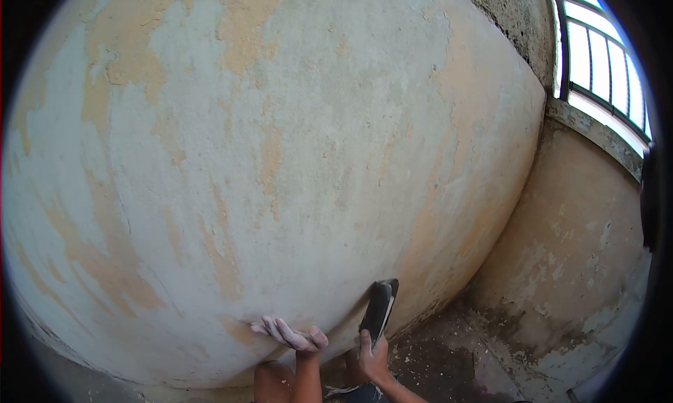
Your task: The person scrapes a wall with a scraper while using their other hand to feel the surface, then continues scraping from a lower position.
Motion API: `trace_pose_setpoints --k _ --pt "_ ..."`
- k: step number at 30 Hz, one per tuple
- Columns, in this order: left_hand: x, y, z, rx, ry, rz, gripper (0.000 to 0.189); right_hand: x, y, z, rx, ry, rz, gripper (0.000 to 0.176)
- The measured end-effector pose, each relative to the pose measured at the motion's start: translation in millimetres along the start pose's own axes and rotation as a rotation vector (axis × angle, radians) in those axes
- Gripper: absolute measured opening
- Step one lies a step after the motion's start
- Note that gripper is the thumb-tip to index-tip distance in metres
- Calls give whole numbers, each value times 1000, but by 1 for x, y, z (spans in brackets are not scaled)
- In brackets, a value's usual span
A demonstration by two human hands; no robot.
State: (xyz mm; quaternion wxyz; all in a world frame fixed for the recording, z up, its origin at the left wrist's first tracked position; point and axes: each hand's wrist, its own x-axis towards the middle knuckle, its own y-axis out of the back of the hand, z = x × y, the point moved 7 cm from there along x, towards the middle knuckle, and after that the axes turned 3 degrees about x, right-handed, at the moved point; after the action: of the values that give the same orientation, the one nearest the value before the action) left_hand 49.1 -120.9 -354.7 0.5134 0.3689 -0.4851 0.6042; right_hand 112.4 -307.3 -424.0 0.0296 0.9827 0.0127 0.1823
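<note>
White powder coats the fingers of my left hand (293, 334), which are stretched out and a little apart, up against the lower part of the wall (329, 165). Nothing is in that hand. My right hand (372, 356) is closed round the lower end of a long, flat black sanding block (378, 307). The block tilts upward, its far end right at the wall surface. Pale, worn paint covers this wall, with peach-coloured patches where the coating has come off.
At the right, a stained low wall (575, 228) meets the big wall in a corner, with a metal railing (608, 66) above its ledge. The dark floor (434, 361) is speckled with pale flakes. My bare knee (272, 383) shows at the bottom.
</note>
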Motion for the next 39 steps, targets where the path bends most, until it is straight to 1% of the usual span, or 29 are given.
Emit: trace_pose_setpoints --k 1,2,5,6,8,9,11,12,14,15,17,18,20,22,23,26,28,30,31,33,34,36,37,39 --pt "1 0 1 5 12 10 77 -10 -1 -3 -98 53 66 33" --pt "-1 0 0 10 26 14 78 -11 -3 0 -1 44 62 34" --pt "-2 -1 0 36 49 16 79 30 7 -18 55 -21 9 34" --pt "-1 -2 0 27 53 4 79 38 11 -28 36 -30 13 34" --pt "-5 1 2 28 56 -32 79 47 9 -45 120 -30 -18 34" --pt "-2 0 0 32 36 -51 79 36 6 -36 125 -23 -22 34" --pt "-1 -1 -1 22 36 -25 78 4 -2 0 -19 14 -50 34" --pt "-1 -2 -1 6 45 -16 78 -3 -3 3 -17 26 -51 34" --pt "2 -4 -3 6 49 -2 78 -13 -1 13 -1 -132 -40 33" --pt "-1 -2 -1 5 61 -16 78 0 0 4 -15 -140 -40 33" --pt "-8 0 -1 10 96 -65 78 32 0 -34 4 38 -28 34" --pt "-6 -3 -3 21 105 -75 79 31 4 -37 3 37 -27 34" --pt "-5 -1 -2 18 72 -75 79 37 0 -39 52 -81 -76 30" --pt "-4 -1 -3 7 38 -71 79 9 -3 -15 -42 -8 2 31" --pt "-4 1 0 8 22 -52 79 -2 -1 -2 -25 11 1 31" --pt "-1 -2 -3 8 95 -17 76 1 -2 20 -85 -47 -5 30" --pt "-2 -3 -4 -1 112 -58 76 29 -1 -16 -36 -36 3 31" --pt "-4 2 -1 -1 131 -74 76 42 1 -37 -3 -26 -9 31" --pt "-4 3 -2 -13 112 -82 76 34 1 -30 2 -21 -8 31" --pt "1 0 -4 -17 84 -59 76 12 -3 -7 -99 90 -23 30" --pt "2 1 -2 -6 82 -53 76 6 -5 -4 -93 106 -29 30" --pt "0 0 -3 -4 93 -57 76 -3 -2 4 -101 92 8 30" --pt "-3 -3 -3 -6 102 -69 76 7 -1 -5 -111 81 10 30" --pt "-6 -2 -5 -22 149 -85 76 33 0 -31 -9 -4 -29 31"
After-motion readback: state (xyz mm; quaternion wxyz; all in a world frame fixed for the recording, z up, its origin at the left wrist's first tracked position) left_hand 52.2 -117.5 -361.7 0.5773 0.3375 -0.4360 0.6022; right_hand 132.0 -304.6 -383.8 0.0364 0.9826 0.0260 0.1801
